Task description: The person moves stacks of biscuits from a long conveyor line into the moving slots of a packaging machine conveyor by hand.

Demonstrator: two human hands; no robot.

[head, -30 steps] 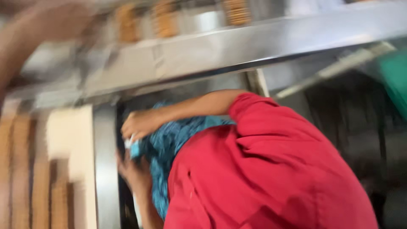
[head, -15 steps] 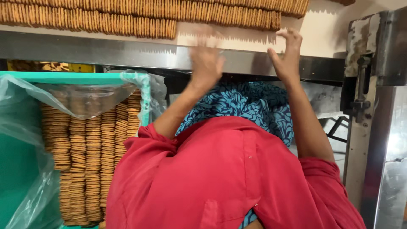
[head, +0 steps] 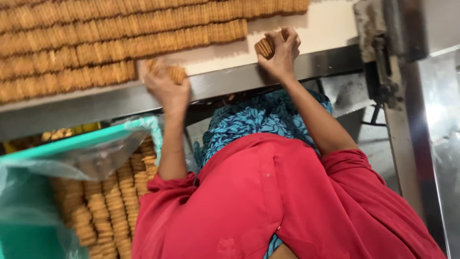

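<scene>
Right hand (head: 280, 50) clamped on a short biscuit stack (head: 264, 46), belt edge (head: 230, 81) just under the fingers. Left hand (head: 165, 86) blurred over loose biscuits (head: 172, 73); grip impossible to tell.

The only packaging in view sits at the lower left: a teal crate (head: 72, 144) lined with a clear plastic bag (head: 57, 168), its film folded out over the crate's rim. Inside the bag, stacks of round golden-brown biscuits (head: 110, 206) stand packed side by side. The film looks crumpled and glossy. No labels, signs or screens show.
</scene>
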